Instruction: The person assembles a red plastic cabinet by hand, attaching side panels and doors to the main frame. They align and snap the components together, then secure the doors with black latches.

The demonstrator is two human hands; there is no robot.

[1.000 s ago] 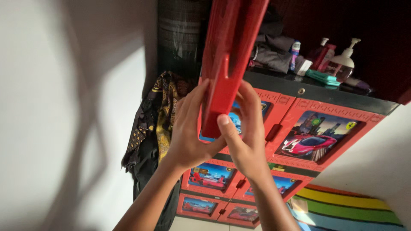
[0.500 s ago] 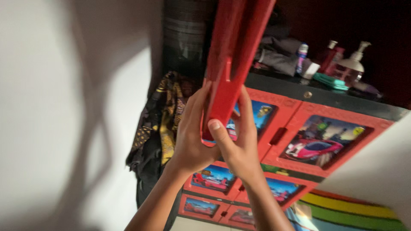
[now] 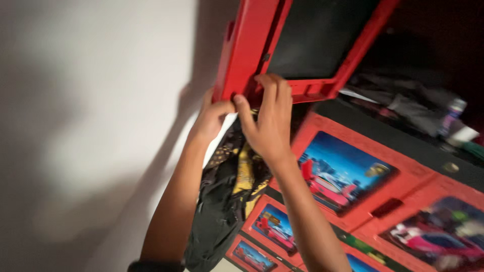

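Observation:
A flat red plastic-framed board (image 3: 252, 45) with a dark panel is raised in front of me, its broad face turned toward the camera. My left hand (image 3: 210, 117) grips its lower left edge from behind. My right hand (image 3: 267, 118) holds the bottom rim, fingers curled over the front of the frame. Both arms reach up from the bottom of the view.
A red plastic drawer cabinet (image 3: 373, 201) with race-car pictures stands at the right, with bottles (image 3: 451, 118) and clutter on its dark top. Black and yellow cloth (image 3: 229, 201) hangs beside it. A white wall (image 3: 96, 126) fills the left.
The board has turned from edge-on to showing its dark face and has moved up and left. Both hands shifted along its lower edge, and the camera has moved closer.

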